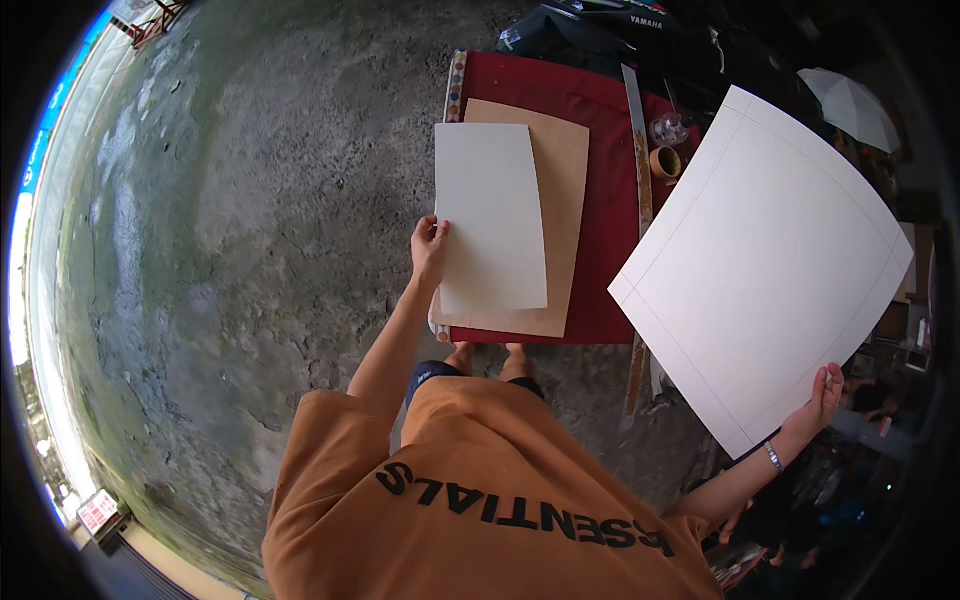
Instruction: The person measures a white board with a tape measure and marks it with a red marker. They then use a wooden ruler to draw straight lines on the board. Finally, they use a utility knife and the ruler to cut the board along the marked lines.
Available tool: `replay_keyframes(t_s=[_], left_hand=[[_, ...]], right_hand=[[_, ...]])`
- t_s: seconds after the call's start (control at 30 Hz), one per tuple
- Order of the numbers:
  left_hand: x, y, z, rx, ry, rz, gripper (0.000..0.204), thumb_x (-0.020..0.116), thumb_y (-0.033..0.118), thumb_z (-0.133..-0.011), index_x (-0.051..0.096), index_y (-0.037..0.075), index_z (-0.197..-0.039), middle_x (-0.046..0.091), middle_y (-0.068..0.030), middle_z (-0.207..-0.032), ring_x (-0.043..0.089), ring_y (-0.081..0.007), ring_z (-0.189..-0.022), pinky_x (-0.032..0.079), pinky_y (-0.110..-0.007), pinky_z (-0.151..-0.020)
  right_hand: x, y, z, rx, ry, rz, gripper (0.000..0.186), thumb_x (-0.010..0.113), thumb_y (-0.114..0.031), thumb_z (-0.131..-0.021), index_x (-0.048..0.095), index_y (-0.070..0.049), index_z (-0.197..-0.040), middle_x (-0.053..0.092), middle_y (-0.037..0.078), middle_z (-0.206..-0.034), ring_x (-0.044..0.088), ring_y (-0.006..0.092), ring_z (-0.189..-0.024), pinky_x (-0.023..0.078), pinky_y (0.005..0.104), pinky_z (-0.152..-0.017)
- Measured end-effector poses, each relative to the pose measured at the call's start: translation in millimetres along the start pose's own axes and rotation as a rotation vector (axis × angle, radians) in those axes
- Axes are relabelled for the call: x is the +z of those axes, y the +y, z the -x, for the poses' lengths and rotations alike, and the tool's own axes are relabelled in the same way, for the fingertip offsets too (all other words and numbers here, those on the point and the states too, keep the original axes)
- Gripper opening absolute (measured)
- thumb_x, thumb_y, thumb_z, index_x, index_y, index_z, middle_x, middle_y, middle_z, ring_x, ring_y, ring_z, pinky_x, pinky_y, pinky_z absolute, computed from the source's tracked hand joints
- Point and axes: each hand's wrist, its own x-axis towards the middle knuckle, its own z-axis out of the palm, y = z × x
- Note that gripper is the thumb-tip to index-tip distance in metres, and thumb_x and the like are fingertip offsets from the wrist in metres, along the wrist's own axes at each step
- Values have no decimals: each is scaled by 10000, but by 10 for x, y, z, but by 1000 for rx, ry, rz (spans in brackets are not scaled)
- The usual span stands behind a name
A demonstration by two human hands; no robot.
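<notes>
My left hand [430,249] is closed on the left edge of a plain white sheet [490,215], its fingertips curled over the edge. That sheet lies above a light brown wooden board [562,200] and covers much of it. Out to the right, my right hand [822,402] grips the lower right edge of a larger white sheet [765,265]. Thin pencil-like lines run along the margins of this larger sheet, and it is raised and tilted. Whether the smaller sheet touches the board all over, I cannot tell.
Under the board is a table with a red cloth [608,215]. A long metal ruler [638,150] lies along its right side, near a brown cup [665,163] and a clear plastic container [668,129]. A dark motorbike [600,30] stands behind; rough concrete floor [290,180] spreads to the left.
</notes>
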Motion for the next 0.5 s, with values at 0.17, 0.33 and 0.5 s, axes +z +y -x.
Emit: replay_keyframes(t_s=[0.17,0.33,0.5], left_hand=[[171,-158,91,10,55,-375,212,693,180,-946,656,-10,-1032,726,-126,-895,689,-184,-824,524,-310,-741],[80,564,171,-17,67,-985,330,675,332,-950,696,19,-1052,749,-149,-962,727,-295,-903,547,-387,-780],[-273,411,44,91,38,-595,364,652,337,-967,671,-1,-1100,738,-172,-1007,716,-328,-940,542,-406,-823]], right_hand=[[196,281,-164,44,-122,-124,148,594,-62,-1007,582,-37,-1153,619,63,-1123,571,144,-1076,421,286,-1014],[1147,1056,-181,136,-310,-147,166,673,-59,-956,606,-33,-1105,592,-27,-950,520,53,-890,387,193,-829],[2400,2147,-95,330,-575,-193,144,661,-48,-967,608,-35,-1100,598,-42,-944,534,37,-887,414,188,-845]])
